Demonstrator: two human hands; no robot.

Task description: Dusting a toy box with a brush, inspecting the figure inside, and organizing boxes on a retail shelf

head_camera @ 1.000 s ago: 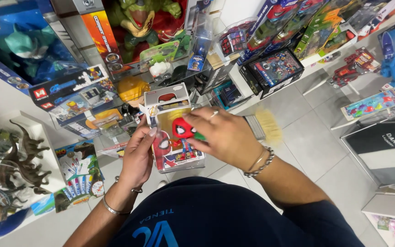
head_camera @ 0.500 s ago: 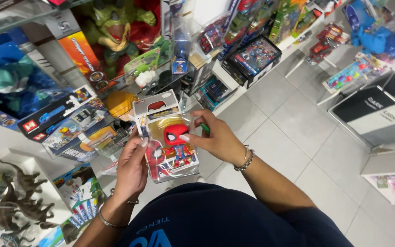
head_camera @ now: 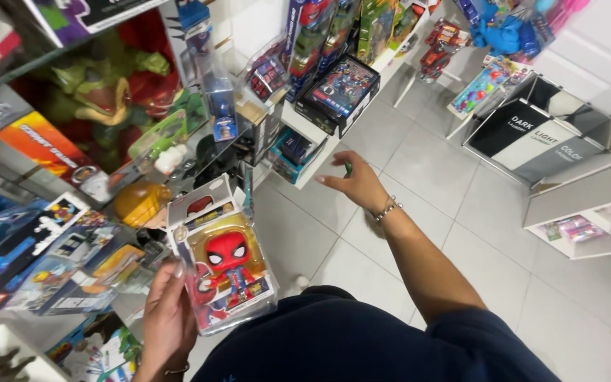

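Packed toy shelves (head_camera: 334,134) fill the left, and down low the left hand (head_camera: 167,322) is clamped on a boxed red masked figure (head_camera: 228,272) while the right hand (head_camera: 351,184), fingers loosely spread around something small and green, reaches shelfward, so looks like mid-restocking.

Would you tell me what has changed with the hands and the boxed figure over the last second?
The right hand has let go of the boxed figure and swung out to the right, over the tiled floor near the white shelf; something small and green shows at its fingers. The left hand holds the box as before, alone now, figure facing up.
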